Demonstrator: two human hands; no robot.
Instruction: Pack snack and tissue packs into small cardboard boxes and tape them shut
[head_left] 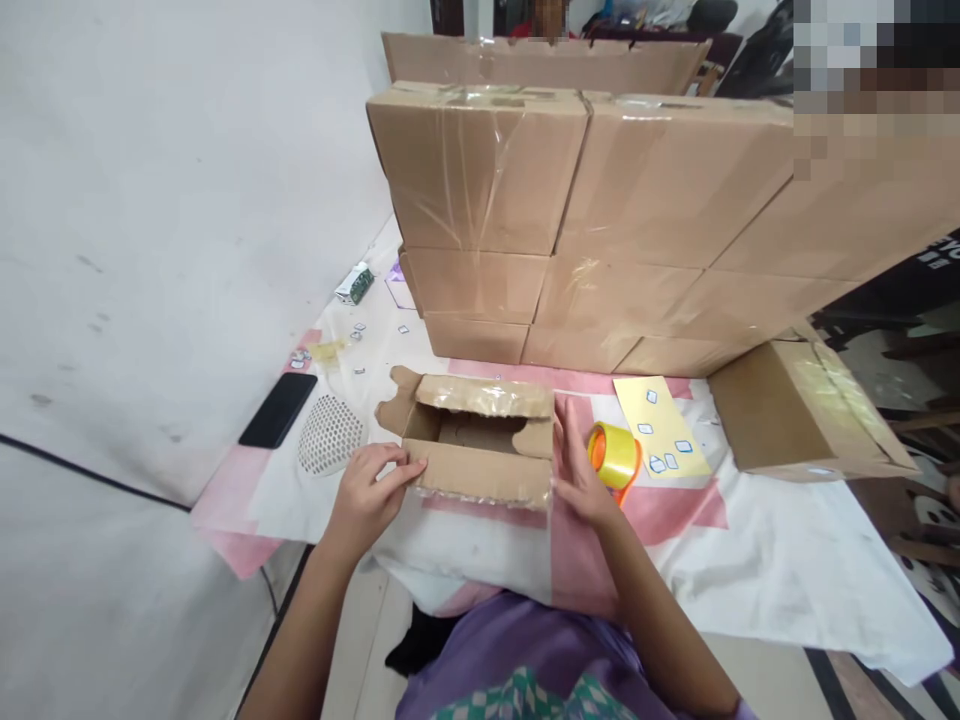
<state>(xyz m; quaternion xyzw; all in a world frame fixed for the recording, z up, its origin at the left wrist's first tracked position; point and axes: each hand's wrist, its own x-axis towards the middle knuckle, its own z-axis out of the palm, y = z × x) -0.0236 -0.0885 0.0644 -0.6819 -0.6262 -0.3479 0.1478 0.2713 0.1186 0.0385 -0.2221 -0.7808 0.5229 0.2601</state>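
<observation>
Clock face centred on the small carton (480, 475), 12 o'clock away from the wearer.

Left hand (373, 492), 8 o'clock: thumb and index finger nearly together at the carton's near left corner, apparently gripping it lightly; other fingers curled. Right hand (579, 470), 3 o'clock: fingers extended and parted, laid along the right end; no grasp seen.

Carton sits on the cloth-covered table (480, 545), between the hands, mouth up. Progress, as judged: shiny tape is on the far flap and the near lower edge, so part of the taping looks done. Remaining: closure. The mouth is uncovered; the left end flap (397, 395) sticks out at 10 o'clock. Underside not visible.

Tape roll (619, 456) at 3 o'clock, just beyond the right hand; past it a yellow sheet (637, 400), then a second, open carton (765, 405). Taped carton stack (622, 200) spans 12 to 2 o'clock. Perforated white piece (330, 435) and black phone (279, 410) at 9 o'clock; small packet (356, 284) at 11.

Writing: white lettering (941, 252) at 2 o'clock, cut by the frame, perhaps "YO". Packet print too small to read. No brand identified.
</observation>
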